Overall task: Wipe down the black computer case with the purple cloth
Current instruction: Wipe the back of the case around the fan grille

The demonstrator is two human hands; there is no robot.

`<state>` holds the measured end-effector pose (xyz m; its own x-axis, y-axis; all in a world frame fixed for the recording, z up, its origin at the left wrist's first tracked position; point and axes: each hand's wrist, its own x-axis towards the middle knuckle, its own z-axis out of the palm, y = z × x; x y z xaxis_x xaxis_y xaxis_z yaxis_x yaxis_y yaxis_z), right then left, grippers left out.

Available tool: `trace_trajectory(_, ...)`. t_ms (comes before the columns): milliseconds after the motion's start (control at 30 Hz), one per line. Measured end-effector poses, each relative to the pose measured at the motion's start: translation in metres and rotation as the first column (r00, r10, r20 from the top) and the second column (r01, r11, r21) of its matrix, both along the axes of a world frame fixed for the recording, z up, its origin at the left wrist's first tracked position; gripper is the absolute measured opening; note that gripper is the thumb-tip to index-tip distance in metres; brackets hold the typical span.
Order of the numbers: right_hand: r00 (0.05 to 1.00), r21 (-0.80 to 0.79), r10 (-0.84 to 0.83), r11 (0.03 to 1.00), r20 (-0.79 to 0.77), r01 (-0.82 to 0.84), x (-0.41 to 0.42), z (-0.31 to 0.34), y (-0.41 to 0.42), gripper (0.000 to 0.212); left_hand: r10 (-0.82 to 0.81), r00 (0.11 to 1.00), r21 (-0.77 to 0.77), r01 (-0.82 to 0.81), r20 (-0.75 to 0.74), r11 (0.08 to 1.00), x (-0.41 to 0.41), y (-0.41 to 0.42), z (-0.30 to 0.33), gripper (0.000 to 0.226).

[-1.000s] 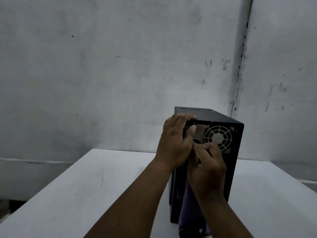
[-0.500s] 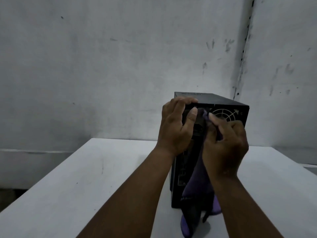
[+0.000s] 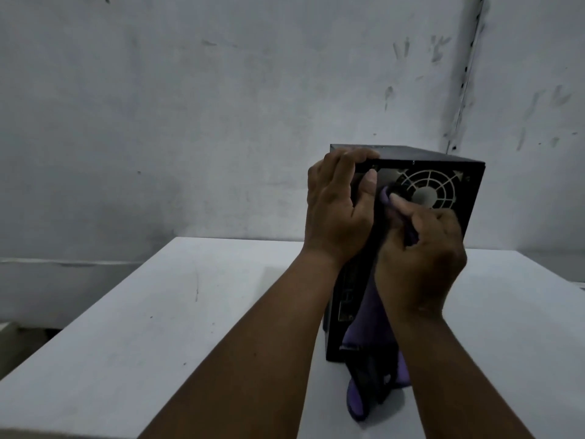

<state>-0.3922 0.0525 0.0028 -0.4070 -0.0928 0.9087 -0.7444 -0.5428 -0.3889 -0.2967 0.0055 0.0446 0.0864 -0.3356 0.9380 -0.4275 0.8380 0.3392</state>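
Note:
The black computer case (image 3: 468,182) stands upright on the white table (image 3: 158,327), its rear panel with a round fan grille facing me. My left hand (image 3: 337,210) grips the case's top left corner, fingers curled over the top edge and thumb on the rear panel. My right hand (image 3: 421,258) holds the purple cloth (image 3: 368,315) and presses a fold of it against the rear panel just left of the fan grille. The rest of the cloth hangs down in front of the case to the table.
A stained grey wall (image 3: 221,122) rises behind the table, with a vertical corner seam at the right. The table's left edge drops off to a darker floor at the lower left.
My right hand with the cloth has slid down a little on the rear panel, uncovering more of the fan grille. My left hand keeps its grip on the top corner.

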Motion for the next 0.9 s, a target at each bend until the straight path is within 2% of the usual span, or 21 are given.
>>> trace_trajectory(267, 0.988, 0.191, 0.1, 0.979, -0.12, -0.076, 0.013, -0.064, 0.006, 0.013, 0.032, 0.999, -0.093, -0.036, -0.043, 0.995, -0.007, -0.009, -0.002, 0.023)
trace_trajectory(467, 0.999, -0.03, 0.001, 1.0, -0.046, -0.002, 0.007, -0.024, 0.004, 0.021, 0.027, 0.999, -0.077, -0.029, -0.036, 0.997, -0.007, -0.008, -0.003, 0.024)
trace_trajectory(567, 0.998, -0.001, 0.023, 1.0, -0.054, -0.023, 0.012, -0.036, 0.001, 0.021, 0.04, 0.999, -0.083, -0.042, -0.023, 0.996, -0.007, -0.01, -0.003, 0.024)
trace_trajectory(633, 0.995, 0.063, 0.047, 0.997, -0.086, -0.042, 0.013, -0.058, 0.0, 0.012, 0.046, 0.999, -0.089, -0.048, -0.025, 0.995, -0.007, -0.01, -0.003, 0.024)
trace_trajectory(733, 0.993, 0.139, 0.088, 0.987, -0.085, -0.076, 0.012, -0.079, 0.004, 0.014, 0.047, 0.998, -0.098, -0.05, -0.033, 0.994, -0.009, -0.01, -0.003, 0.023)
trace_trajectory(900, 1.0, 0.008, -0.001, 1.0, -0.021, 0.001, 0.008, -0.047, 0.006, 0.012, 0.056, 0.998, -0.107, -0.058, -0.027, 0.993, -0.008, -0.011, -0.003, 0.025)
